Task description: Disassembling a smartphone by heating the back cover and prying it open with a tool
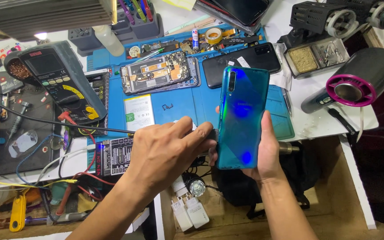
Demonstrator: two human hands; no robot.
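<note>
Cluttered repair bench (pixel 325 120): right hand (pixel 267 153) fingers grip one blue phone (pixel 243 118); left hand (pixel 167 151) fingers pinch its edge.

A grey multimeter with a yellow dial (pixel 61 84) leans at left. An opened phone showing its circuit boards (pixel 158 72) lies on the blue work mat (pixel 187 104), a black phone (pixel 241 63) just beside it.

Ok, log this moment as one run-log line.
right hand: holds blue smartphone upright, back facing camera | left hand: fingertips at phone's left edge | behind: opened phone on blue mat
</note>
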